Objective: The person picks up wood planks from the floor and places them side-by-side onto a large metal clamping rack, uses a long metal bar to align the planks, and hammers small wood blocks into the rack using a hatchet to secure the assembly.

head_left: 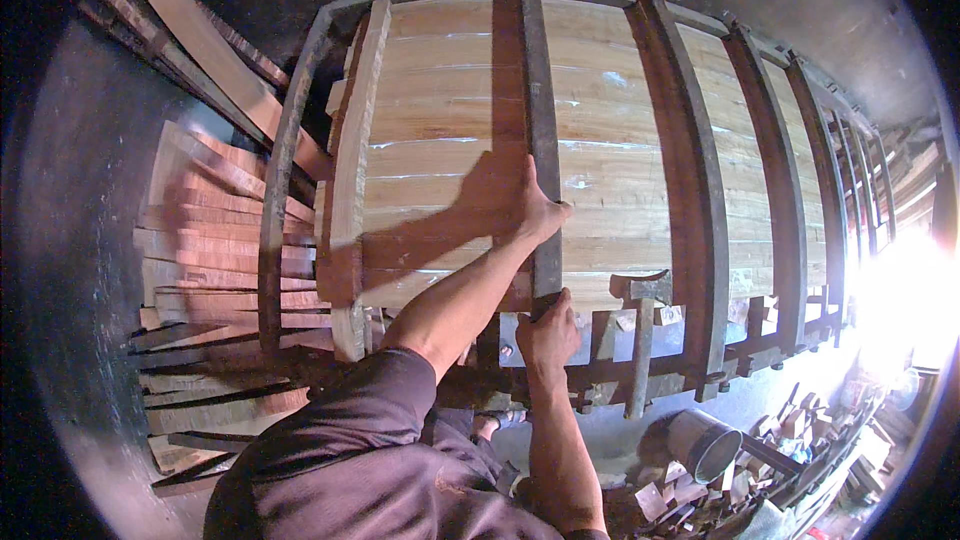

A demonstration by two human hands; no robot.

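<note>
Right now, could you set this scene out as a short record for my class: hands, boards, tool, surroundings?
Left hand: on a dark metal bar, partway along
Right hand: at that bar's lower end
Boards: pale wood, side by side, dark bars across them
Hammer-like tool: right of the right hand, handle toward the wearer
Lower right: bucket, wood scraps
Left side: planks

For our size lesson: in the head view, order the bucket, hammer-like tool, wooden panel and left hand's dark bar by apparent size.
1. Wooden panel
2. Dark bar
3. Bucket and hammer-like tool: too alike to rank
</note>
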